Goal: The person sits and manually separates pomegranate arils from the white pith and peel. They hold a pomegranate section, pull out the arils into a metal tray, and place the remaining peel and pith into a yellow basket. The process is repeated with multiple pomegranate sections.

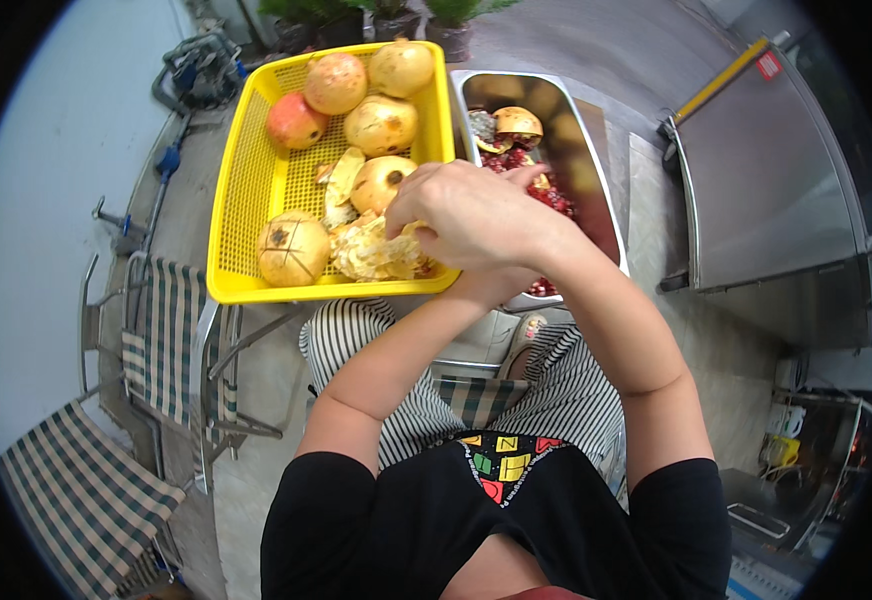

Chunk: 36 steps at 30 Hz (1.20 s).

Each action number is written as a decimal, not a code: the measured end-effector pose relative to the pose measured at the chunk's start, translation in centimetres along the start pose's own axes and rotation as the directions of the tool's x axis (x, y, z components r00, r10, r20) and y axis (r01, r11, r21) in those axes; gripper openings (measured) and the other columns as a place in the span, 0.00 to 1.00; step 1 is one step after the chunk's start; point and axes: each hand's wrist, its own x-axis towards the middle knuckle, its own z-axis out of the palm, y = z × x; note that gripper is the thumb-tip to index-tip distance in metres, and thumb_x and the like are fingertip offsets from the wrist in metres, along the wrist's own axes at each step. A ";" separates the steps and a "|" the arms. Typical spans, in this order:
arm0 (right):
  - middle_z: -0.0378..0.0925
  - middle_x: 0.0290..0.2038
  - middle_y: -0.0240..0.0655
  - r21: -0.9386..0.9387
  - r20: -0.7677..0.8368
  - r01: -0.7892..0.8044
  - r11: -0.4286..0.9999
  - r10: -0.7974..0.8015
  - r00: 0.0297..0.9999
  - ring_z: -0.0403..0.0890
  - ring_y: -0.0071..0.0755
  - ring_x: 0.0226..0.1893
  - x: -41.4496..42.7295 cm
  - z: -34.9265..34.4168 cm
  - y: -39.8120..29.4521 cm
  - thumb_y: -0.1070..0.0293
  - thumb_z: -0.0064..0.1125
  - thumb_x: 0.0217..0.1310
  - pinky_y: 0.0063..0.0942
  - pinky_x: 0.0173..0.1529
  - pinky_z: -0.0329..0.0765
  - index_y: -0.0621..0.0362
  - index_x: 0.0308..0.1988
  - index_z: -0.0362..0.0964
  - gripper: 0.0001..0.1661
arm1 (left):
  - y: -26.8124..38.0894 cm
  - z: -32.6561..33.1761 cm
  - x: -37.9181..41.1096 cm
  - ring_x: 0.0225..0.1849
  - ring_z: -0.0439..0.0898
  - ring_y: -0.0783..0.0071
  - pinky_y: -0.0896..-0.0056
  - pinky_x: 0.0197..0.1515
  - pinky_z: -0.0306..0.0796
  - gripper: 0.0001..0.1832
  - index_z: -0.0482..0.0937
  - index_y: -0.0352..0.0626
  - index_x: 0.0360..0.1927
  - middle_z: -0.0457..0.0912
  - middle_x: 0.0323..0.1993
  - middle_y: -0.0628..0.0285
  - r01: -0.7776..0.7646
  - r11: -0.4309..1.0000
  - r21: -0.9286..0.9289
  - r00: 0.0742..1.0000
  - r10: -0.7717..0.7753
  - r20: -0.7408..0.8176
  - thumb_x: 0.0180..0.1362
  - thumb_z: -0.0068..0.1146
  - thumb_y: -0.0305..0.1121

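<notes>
My forearms cross. From the right, my right hand (455, 210) reaches over the yellow plastic basket (252, 296), fingers bent down at a heap of pomegranate peel and pith (376, 251); whether they grip a piece is unclear. My left hand (524, 176) passes beneath the right wrist into the stainless steel pan (582, 112); most of it is hidden, with fingertips showing above loose red pomegranate seeds (552, 199). A cut pomegranate piece (518, 124) lies at the pan's far end. Whole pomegranates (381, 126) fill the basket's back; one with scored skin (293, 247) sits near left.
Potted green plants (451, 26) stand beyond the basket. Folding chairs with checked fabric (91, 487) are at left, near pipes and a pump (207, 71) by the wall. A large steel cabinet (773, 172) stands at right. My striped-trousered knees are below the containers.
</notes>
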 end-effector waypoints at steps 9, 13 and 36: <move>0.77 0.27 0.31 0.683 -0.401 -0.244 0.688 0.633 0.662 0.74 0.16 0.26 -9.7 -4.9 6.1 0.71 0.56 0.57 0.16 0.30 0.72 0.65 0.38 0.75 0.10 | -0.3 1.5 0.6 0.52 0.71 0.67 0.68 0.56 0.68 0.33 0.56 0.36 0.53 0.68 0.51 0.52 0.011 0.821 -0.570 0.984 -0.110 -0.141 0.46 0.62 0.17; 0.78 0.28 0.30 0.822 -0.129 -0.307 0.479 0.683 0.719 0.75 0.16 0.27 -12.1 -2.9 6.9 0.70 0.59 0.55 0.17 0.30 0.73 0.65 0.37 0.74 0.10 | 0.1 1.4 0.7 0.52 0.71 0.68 0.68 0.56 0.68 0.33 0.57 0.35 0.52 0.69 0.51 0.52 0.049 0.825 -0.564 0.980 -0.150 -0.134 0.45 0.63 0.19; 0.79 0.31 0.33 0.795 -0.354 -0.067 0.603 0.550 0.756 0.76 0.20 0.33 -12.1 0.0 7.8 0.72 0.60 0.53 0.19 0.39 0.73 0.66 0.37 0.76 0.11 | -1.1 1.3 0.6 0.49 0.72 0.74 0.74 0.53 0.67 0.18 0.64 0.35 0.51 0.71 0.48 0.57 -0.006 0.915 -0.404 0.991 -0.049 -0.125 0.57 0.50 0.21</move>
